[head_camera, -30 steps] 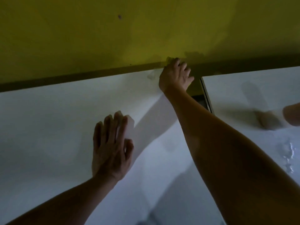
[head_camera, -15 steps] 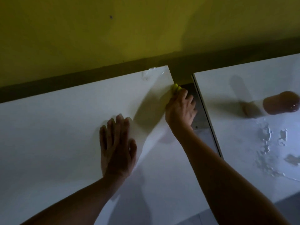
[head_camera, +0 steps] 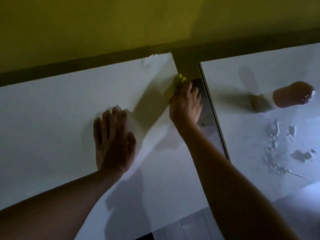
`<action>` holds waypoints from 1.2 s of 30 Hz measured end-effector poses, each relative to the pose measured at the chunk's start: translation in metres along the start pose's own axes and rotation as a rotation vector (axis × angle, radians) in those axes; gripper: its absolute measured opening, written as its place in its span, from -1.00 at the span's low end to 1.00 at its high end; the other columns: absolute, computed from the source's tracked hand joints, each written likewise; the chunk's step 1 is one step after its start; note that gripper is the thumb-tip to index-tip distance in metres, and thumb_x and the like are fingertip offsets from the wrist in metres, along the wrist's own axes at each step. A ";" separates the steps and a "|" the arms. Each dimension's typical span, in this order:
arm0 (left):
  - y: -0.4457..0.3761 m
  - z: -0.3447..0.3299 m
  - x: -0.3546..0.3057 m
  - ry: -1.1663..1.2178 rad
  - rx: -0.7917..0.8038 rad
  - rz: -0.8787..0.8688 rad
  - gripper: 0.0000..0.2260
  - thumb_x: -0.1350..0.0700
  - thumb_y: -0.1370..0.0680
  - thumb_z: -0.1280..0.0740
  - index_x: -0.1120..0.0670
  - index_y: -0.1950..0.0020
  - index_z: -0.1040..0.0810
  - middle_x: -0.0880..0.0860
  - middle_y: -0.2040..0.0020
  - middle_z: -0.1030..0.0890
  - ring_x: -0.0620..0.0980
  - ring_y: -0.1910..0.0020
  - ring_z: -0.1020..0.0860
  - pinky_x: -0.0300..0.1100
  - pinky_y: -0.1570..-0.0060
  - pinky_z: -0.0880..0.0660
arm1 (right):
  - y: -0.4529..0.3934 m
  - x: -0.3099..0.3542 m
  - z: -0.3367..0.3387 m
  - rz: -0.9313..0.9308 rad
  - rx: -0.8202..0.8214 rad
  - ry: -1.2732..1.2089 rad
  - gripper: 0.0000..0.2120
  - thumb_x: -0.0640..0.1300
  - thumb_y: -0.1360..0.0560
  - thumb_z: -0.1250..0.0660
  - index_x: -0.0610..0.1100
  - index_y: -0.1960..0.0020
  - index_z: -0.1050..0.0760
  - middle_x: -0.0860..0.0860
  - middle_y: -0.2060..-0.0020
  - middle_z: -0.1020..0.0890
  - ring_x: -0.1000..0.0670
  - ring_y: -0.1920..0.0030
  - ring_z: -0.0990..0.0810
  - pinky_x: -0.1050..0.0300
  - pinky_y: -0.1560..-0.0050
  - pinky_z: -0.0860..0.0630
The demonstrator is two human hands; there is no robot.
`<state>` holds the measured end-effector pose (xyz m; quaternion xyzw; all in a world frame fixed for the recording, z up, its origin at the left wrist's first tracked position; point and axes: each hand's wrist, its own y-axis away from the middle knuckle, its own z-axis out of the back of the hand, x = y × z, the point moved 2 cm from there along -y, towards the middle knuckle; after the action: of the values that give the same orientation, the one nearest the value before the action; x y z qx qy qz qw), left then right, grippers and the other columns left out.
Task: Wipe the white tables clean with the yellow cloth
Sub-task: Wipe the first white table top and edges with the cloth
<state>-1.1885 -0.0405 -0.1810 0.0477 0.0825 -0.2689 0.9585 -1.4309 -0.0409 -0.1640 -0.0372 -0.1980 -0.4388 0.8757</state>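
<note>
Two white tables stand side by side against a yellow wall. My left hand lies flat, fingers straight, on the left table. At that table's right edge my right hand grips the yellow cloth; only a small bright bit of it shows past the fingertips. The right table carries a brown puddle and clear water splashes.
A narrow gap separates the two tables, with grey floor visible through it. A dark strip runs between the tables' far edges and the yellow wall. Grey floor shows past the near edge.
My right hand has slid back from the far corner along the left table's right edge. The left hand stayed flat in place. The view has shifted, revealing more of the right table.
</note>
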 end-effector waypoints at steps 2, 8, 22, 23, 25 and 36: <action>0.001 0.000 0.000 0.012 -0.006 0.002 -0.35 -0.02 -0.63 -0.07 0.11 -0.70 -0.03 0.17 -0.70 -0.02 0.25 -0.67 0.00 0.25 -0.62 0.11 | 0.047 -0.033 0.010 -0.052 -0.025 0.004 -0.68 0.09 -0.63 0.03 -0.02 -0.30 -0.26 -0.13 -0.16 -0.48 -0.19 -0.15 -0.48 -0.18 -0.14 -0.44; 0.002 0.002 -0.003 0.014 -0.035 -0.001 -0.35 -0.01 -0.63 -0.07 0.13 -0.70 -0.03 0.20 -0.70 -0.02 0.27 -0.67 0.00 0.26 -0.62 0.10 | 0.106 -0.073 0.023 -0.130 0.028 0.056 -0.63 0.12 -0.63 0.09 -0.03 -0.33 -0.23 -0.13 -0.19 -0.46 -0.20 -0.18 -0.46 -0.21 -0.20 -0.42; 0.003 0.005 -0.002 0.029 -0.058 0.002 -0.37 0.01 -0.62 -0.08 0.11 -0.70 -0.07 0.19 -0.70 -0.04 0.27 -0.67 -0.01 0.24 -0.62 0.12 | 0.097 -0.067 0.018 -0.099 0.050 -0.004 -0.65 0.02 -0.63 -0.09 0.00 -0.39 -0.19 -0.09 -0.21 -0.44 -0.15 -0.19 -0.43 -0.15 -0.17 -0.38; 0.003 0.004 -0.001 0.022 -0.060 0.000 -0.36 0.01 -0.62 -0.08 0.11 -0.70 -0.06 0.19 -0.70 -0.04 0.27 -0.66 -0.02 0.24 -0.62 0.10 | 0.119 -0.084 0.022 -0.123 0.069 -0.019 -0.67 0.04 -0.64 -0.07 0.02 -0.38 -0.18 -0.08 -0.20 -0.44 -0.14 -0.17 -0.42 -0.14 -0.16 -0.38; 0.004 0.003 0.000 0.010 -0.071 -0.005 -0.37 0.00 -0.63 -0.08 0.09 -0.70 -0.04 0.19 -0.70 -0.05 0.27 -0.66 -0.02 0.25 -0.62 0.09 | 0.163 -0.114 0.033 -0.152 0.082 -0.007 -0.68 0.09 -0.66 0.00 0.04 -0.38 -0.18 -0.05 -0.15 -0.44 -0.10 -0.11 -0.42 -0.11 -0.11 -0.38; 0.005 0.001 0.000 -0.019 -0.155 -0.020 -0.41 0.03 -0.64 -0.09 0.11 -0.68 -0.11 0.22 -0.67 -0.13 0.30 -0.64 -0.10 0.24 -0.62 0.05 | 0.107 -0.072 0.017 -0.113 0.070 0.051 -0.55 0.05 -0.59 -0.16 -0.04 -0.42 -0.19 -0.15 -0.30 -0.43 -0.21 -0.29 -0.41 -0.20 -0.29 -0.34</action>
<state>-1.1860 -0.0365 -0.1796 -0.0301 0.0944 -0.2718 0.9572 -1.3914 0.0827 -0.1640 0.0158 -0.1926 -0.4814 0.8549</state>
